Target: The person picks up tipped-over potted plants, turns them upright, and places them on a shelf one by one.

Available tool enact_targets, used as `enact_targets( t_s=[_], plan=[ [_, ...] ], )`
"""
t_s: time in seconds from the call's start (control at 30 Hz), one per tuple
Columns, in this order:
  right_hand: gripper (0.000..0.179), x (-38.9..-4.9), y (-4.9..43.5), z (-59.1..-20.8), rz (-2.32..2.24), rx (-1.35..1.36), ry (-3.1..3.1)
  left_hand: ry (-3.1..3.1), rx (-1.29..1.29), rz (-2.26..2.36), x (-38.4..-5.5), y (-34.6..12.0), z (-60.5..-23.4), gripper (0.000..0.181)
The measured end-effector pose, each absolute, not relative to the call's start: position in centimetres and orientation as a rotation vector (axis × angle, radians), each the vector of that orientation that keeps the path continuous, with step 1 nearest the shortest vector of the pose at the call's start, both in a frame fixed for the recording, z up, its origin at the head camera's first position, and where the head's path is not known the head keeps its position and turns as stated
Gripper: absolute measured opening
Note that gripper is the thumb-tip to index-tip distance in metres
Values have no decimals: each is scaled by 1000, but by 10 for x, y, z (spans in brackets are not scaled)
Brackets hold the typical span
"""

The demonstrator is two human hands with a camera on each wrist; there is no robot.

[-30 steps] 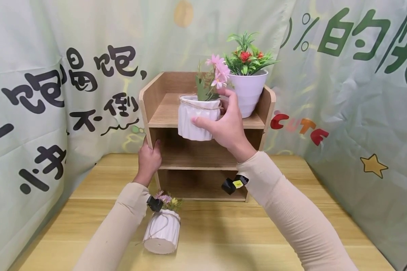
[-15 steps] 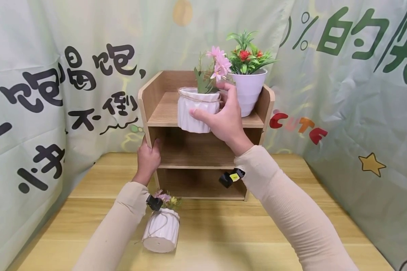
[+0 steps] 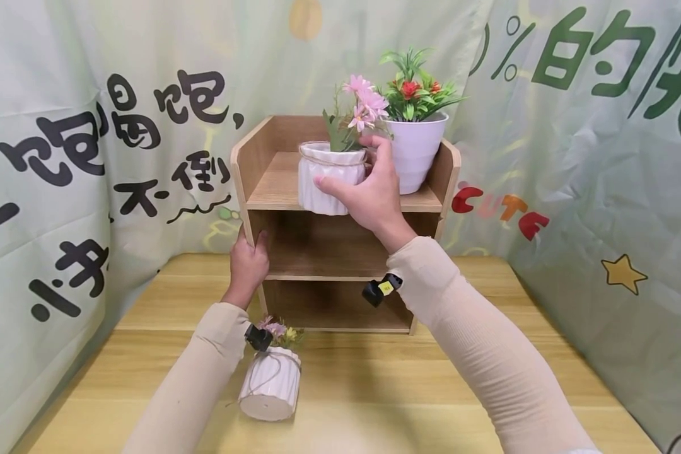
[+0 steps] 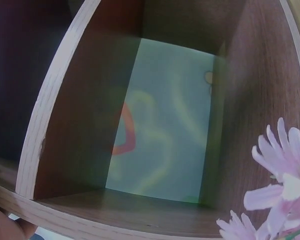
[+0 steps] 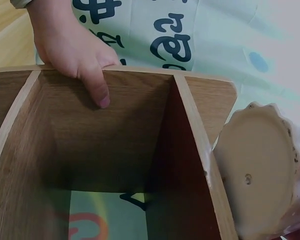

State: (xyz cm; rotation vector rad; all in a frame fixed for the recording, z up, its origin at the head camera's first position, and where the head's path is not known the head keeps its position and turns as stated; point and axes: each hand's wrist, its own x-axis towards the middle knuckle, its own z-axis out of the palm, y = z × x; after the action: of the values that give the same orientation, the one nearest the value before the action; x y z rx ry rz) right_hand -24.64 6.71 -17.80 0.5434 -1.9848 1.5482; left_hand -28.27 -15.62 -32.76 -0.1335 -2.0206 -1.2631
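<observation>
A tipped pot (image 3: 271,384) lies near left on the counter (image 3: 352,403). Beyond, the left hand (image 3: 248,263) grips the shelf's (image 3: 331,246) left side; the right hand (image 3: 370,189) clamps a pink-flowered pot (image 3: 321,176) at the top front edge, left of a red-flowered pot (image 3: 417,154).

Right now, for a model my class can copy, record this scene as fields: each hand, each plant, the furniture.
Left hand: grips the left side of the wooden shelf unit
Right hand: holds the pink-flowered white pot at the top level's front; contact with the board unclear
Lilac pot: upright, right end of top level, red flowers
Second white pot: on its side, base toward the viewer
Furniture: three-level shelf unit on wooden table
</observation>
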Motion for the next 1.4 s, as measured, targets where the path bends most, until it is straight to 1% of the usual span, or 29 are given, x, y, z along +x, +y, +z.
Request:
enact_targets(
  t_s=[0.57,1.4],
  plan=[
    [81,-257,62,-177,1433,444,-2050,-2020,-141,-1250,-282,-156,-328,36],
    [82,-271,44,-182,1178,377,-2107,-2013,-134,-1262,-284,-157,-329,36]
  ],
)
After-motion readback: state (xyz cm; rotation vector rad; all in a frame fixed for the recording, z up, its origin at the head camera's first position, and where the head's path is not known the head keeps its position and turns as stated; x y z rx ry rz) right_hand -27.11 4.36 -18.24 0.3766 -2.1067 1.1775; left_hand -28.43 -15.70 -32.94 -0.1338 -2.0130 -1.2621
